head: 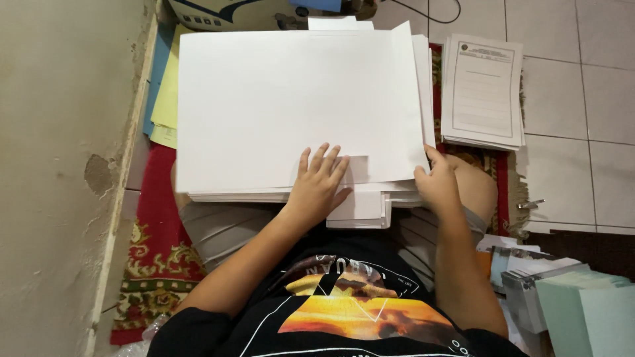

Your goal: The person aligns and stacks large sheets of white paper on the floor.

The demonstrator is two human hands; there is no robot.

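A thick stack of blank white paper sheets (pixel 291 99) rests on my lap, its top sheet slightly askew. My left hand (pixel 317 185) lies flat with spread fingers on the near edge of the top sheet, over a small pile of shorter white slips (pixel 360 208). My right hand (pixel 436 182) pinches the stack's near right corner between thumb and fingers.
A pile of printed forms (pixel 481 92) lies on the floor at right. Yellow and blue sheets (pixel 165 86) poke out left of the stack beside the wall (pixel 59 165). A red patterned rug (pixel 155 251) covers the tiled floor (pixel 582 99). Pale green paper and folders (pixel 582 311) sit at lower right.
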